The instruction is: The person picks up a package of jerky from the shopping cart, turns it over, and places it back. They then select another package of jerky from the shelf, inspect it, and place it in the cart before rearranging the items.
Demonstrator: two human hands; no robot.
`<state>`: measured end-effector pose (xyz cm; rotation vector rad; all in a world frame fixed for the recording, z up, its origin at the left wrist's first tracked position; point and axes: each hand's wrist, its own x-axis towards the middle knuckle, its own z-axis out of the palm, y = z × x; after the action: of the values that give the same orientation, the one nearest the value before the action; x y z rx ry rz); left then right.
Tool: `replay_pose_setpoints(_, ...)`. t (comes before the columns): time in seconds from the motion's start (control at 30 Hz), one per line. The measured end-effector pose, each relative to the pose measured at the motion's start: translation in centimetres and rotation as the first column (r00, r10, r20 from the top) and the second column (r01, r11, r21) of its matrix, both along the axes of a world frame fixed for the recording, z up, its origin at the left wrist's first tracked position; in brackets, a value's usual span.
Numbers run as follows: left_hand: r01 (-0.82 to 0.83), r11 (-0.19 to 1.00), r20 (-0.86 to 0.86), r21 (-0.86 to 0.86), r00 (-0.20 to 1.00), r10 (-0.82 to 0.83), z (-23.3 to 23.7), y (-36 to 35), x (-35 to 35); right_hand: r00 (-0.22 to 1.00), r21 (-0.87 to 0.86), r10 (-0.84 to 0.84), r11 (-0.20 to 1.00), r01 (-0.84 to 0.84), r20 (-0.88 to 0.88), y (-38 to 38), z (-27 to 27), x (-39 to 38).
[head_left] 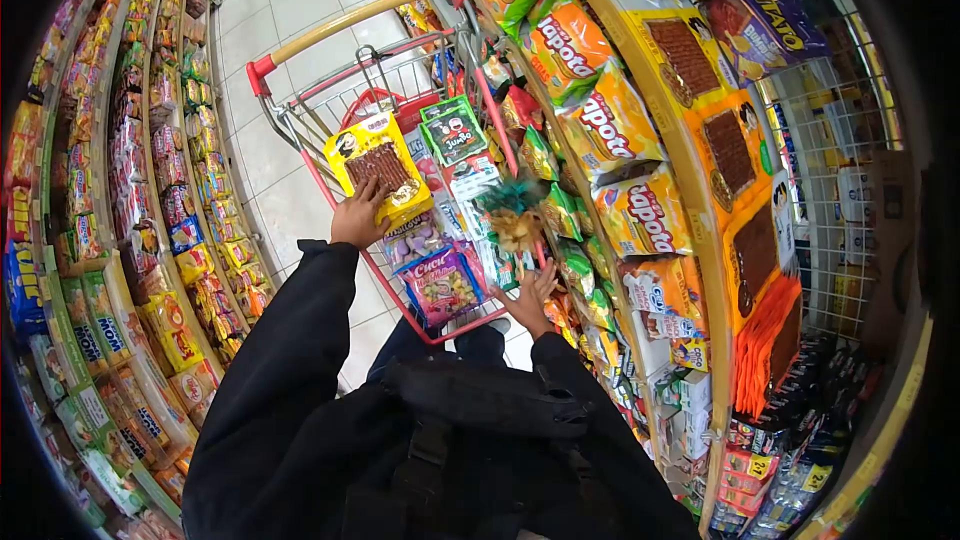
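My left hand (362,214) has its fingers over the front of a yellow packet (405,175) with a brown patterned panel, at the left side of the shopping cart (375,265). I cannot see whether the thumb goes under the packet. Lower right, my right hand (530,298) is open with fingers apart, close to the cart's near corner. Just beyond it is a tuft of teal and tan feathers (515,225), like a duster. Below the yellow packet lies a purple Cucu candy bag (440,285). A green-and-black Jumbo packet (458,130) and other packets fill the cart.
Shelves of small packets (185,235) line the left side. Along the right, a shelf holds orange Tapota bags (575,50) and yellow and orange packets (730,155), with a wire grid (820,150) behind. White floor tiles (240,35) run past the cart's yellow handle (350,15).
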<state>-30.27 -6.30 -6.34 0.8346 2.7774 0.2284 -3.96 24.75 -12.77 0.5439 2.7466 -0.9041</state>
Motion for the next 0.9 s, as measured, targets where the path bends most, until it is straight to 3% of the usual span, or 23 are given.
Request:
replay_pose_setpoints(0.03, 0.013, 1.000, 0.015, -0.010, 1.000, -0.013, 0.1, -0.4, -0.2, 0.998, -0.031, 0.008, 0.999, -0.010, -0.062, -0.6, 0.3, 0.4)
replay_pose_setpoints(0.27, 0.078, 0.995, -0.069, 0.055, 0.995, -0.074, -0.9, -1.7, -0.2, 0.999, -0.081, -0.047, 0.996, 0.045, -0.014, -2.3, -0.4, 1.4)
replay_pose_setpoints(0.5, 0.078, 0.989, -0.079, 0.122, 0.995, -0.068, -1.3, -1.4, 0.6, 0.995, 0.000, -0.030, 1.000, 0.030, -0.091, -1.5, -0.9, 1.6)
replay_pose_setpoints(0.53, 0.056, 0.985, -0.035, 0.166, 0.998, -0.051, -0.7, -1.1, 0.6, 0.993, 0.022, -0.023, 0.999, 0.026, -0.114, -1.5, -1.1, 1.6)
replay_pose_setpoints(0.6, -0.020, 0.904, -0.081, 0.427, 0.995, 0.060, -1.2, -0.4, 1.1, 0.997, -0.078, -0.019, 0.997, 0.014, -0.072, -0.7, -0.2, 1.3)
replay_pose_setpoints(0.67, -0.115, 0.806, -0.133, 0.581, 0.963, 0.233, 1.8, 1.9, 3.5, 0.986, -0.162, -0.073, 0.986, 0.049, -0.147, 0.4, -0.7, 1.3)
replay_pose_setpoints(0.73, -0.166, 0.753, -0.120, 0.636, 0.943, 0.310, 5.1, 3.6, 6.4, 0.993, -0.124, -0.066, 0.991, 0.054, -0.098, 0.9, 5.6, -1.1)
replay_pose_setpoints(0.77, -0.168, 0.725, -0.106, 0.668, 0.943, 0.316, 6.1, 4.3, 8.0, 0.959, -0.201, -0.078, 0.979, 0.022, -0.272, 0.8, 7.7, -2.0)
replay_pose_setpoints(0.8, -0.168, 0.693, -0.089, 0.702, 0.944, 0.319, 7.0, 5.2, 9.4, 0.968, -0.565, -0.198, 0.822, 0.079, -0.152, 0.6, 8.1, -3.3)
replay_pose_setpoints(0.83, -0.118, 0.689, -0.083, 0.715, 0.964, 0.251, 8.0, 6.1, 11.1, 0.966, -0.832, -0.257, 0.532, 0.156, 0.017, 0.3, 8.4, -4.6)
replay_pose_setpoints(0.87, -0.076, 0.685, -0.065, 0.724, 0.982, 0.178, 8.5, 6.9, 12.9, 0.946, -0.955, -0.243, 0.155, 0.254, 0.213, -0.3, 8.6, -5.4)
replay_pose_setpoints(0.9, 0.028, 0.726, -0.114, 0.687, 0.991, 0.070, 8.4, 7.4, 14.5, 0.934, -0.950, -0.175, -0.046, 0.309, 0.312, -1.0, 10.8, -6.9)
